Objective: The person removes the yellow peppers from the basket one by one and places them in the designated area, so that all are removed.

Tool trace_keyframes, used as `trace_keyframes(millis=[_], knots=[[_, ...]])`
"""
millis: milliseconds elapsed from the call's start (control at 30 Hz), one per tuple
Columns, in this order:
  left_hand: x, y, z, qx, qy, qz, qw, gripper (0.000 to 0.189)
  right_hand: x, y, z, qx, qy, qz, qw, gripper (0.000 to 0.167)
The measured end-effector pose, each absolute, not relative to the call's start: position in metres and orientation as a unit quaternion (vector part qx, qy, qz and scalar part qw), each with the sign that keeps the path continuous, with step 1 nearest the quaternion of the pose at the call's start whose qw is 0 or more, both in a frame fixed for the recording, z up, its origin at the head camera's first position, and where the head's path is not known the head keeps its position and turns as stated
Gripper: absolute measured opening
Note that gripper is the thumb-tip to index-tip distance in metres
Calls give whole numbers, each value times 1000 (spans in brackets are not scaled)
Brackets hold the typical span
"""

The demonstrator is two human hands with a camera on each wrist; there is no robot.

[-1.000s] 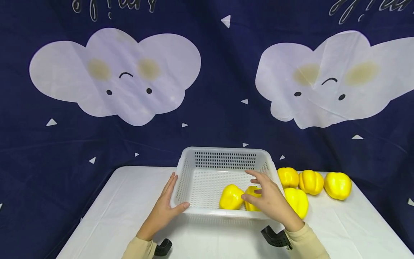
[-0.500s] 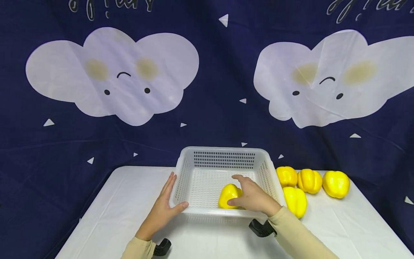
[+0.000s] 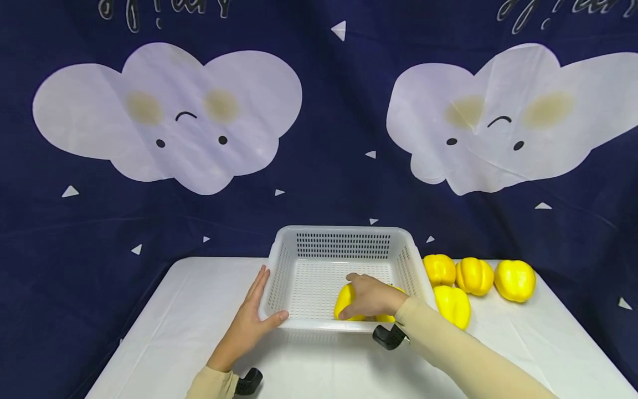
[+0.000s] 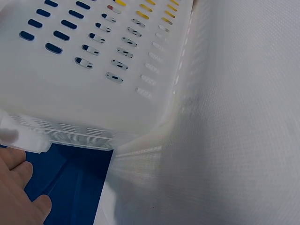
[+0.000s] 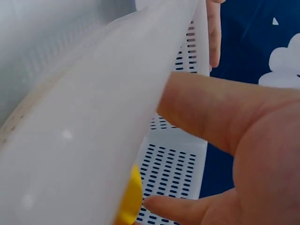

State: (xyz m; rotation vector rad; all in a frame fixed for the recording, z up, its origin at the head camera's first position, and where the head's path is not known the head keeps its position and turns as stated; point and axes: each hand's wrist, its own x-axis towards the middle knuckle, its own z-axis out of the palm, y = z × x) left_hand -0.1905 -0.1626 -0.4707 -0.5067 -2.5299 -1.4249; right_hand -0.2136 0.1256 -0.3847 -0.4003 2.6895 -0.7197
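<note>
A white perforated plastic basket point(image 3: 319, 325) stands on the table with two yellow bell peppers inside, near its front wall. My left hand point(image 3: 247, 327) rests against the basket's left side, fingers straight along the outside and thumb at the front corner. Inside the basket, my right hand point(image 3: 372, 297) reaches over the left bell pepper point(image 3: 341, 303), thumb in front and fingers spread behind. The second bell pepper point(image 3: 386, 318) is largely covered by that hand. In the right wrist view, the basket wall hides much of the yellow pepper point(image 5: 130, 201) beside a straight finger.
Several yellow bell peppers lie right of the basket, among them a front one point(image 3: 452, 306) and a far-right one point(image 3: 515, 281). The white-covered table point(image 3: 164, 332) ends before a dark blue cloth point(image 3: 344, 138) with clouds.
My right hand has moved left and down, from over the right pepper in the basket onto the left one. The left hand keeps its place at the basket.
</note>
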Motion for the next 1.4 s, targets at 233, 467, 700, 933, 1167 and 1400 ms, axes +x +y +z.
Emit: trace_keyframes(millis=[233,467,700,933,1167,1400], knots=[[-190,-162,-471,-172,-854,-481,99,100,-217,123,-388,-145,942,-247,178,87],[-191,-162,-471,-168,-854,-483,97,99,-221,123,-390,-155,941,-244,175,84],[-191,-163,-472,-167,-851,-488,94,99,-219,122,-398,-148,946,-245,152,90],[-191,-163,-472,-170,-851,-488,97,99,-217,121,-409,-146,944,-265,131,93],[-190,-162,-472,-172,-851,-487,96,99,-221,123,-415,-131,944,-285,103,98],[-190,-162,-471,-169,-851,-488,96,99,-224,122,-417,-123,928,-340,87,98]])
